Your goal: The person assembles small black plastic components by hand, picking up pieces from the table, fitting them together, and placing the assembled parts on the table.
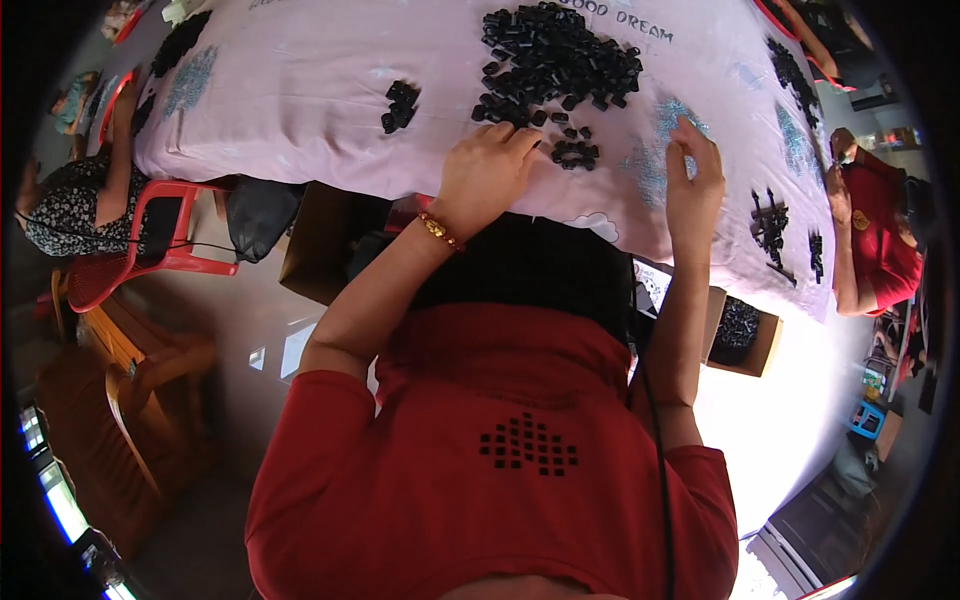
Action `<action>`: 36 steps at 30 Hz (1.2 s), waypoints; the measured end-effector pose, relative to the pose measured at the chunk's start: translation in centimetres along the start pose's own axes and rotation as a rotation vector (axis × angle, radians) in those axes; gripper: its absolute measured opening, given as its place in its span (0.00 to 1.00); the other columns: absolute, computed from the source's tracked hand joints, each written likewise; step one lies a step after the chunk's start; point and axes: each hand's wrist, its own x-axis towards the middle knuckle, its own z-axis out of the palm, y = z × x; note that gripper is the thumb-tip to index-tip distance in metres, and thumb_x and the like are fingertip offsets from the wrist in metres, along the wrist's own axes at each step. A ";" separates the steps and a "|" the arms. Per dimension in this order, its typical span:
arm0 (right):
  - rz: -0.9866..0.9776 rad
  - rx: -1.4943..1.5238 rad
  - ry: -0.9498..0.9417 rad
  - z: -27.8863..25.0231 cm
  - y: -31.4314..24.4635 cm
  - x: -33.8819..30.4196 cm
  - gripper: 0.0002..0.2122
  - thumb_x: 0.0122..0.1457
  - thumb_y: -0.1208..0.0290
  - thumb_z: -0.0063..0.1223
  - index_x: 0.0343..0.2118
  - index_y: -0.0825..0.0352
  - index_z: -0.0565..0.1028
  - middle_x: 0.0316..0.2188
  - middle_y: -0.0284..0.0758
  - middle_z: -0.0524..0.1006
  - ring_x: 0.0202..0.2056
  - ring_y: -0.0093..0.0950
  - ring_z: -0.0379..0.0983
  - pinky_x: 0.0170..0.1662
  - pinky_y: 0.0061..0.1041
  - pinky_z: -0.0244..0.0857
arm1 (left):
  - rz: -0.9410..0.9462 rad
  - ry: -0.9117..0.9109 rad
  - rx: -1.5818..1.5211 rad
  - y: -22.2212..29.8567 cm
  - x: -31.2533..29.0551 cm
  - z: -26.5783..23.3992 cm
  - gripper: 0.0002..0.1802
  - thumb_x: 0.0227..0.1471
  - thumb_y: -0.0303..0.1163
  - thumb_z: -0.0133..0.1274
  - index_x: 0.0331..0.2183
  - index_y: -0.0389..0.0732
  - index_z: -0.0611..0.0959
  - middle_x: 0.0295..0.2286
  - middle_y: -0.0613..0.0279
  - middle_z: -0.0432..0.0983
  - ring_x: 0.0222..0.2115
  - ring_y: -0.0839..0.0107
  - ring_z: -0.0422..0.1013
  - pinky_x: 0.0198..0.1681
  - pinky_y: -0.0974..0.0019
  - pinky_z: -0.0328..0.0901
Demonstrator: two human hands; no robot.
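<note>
My left hand [488, 172] rests palm down on the pink cloth, at the near edge of a large heap of small black plastic pieces [560, 55]. Its fingers are bent together, with a small black piece showing at the fingertips. Just right of it lie several loose black pieces in a small cluster [576, 154]. My right hand [697, 185] is over a spread of tiny shiny silver-blue parts [650, 165]. Its thumb and fingers are curled toward each other; anything between them is too small to make out.
A smaller black group [400, 106] lies to the left on the cloth [320, 110]. Black clip-like pieces [770, 232] lie at the right. A cardboard box [765, 345] of black parts stands below. People sit at both sides; a red chair [165, 235] is at left.
</note>
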 end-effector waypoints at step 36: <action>-0.237 -0.577 -0.047 2.5 -0.3 -1.8 0.06 0.55 0.71 0.60 0.36 0.53 0.83 0.36 0.26 0.80 0.44 0.31 0.72 0.52 0.38 0.53 | -0.009 0.010 -0.040 -0.3 -0.3 0.7 0.09 0.56 0.36 0.59 0.39 0.46 0.82 0.32 0.61 0.81 0.35 0.57 0.78 0.37 0.56 0.73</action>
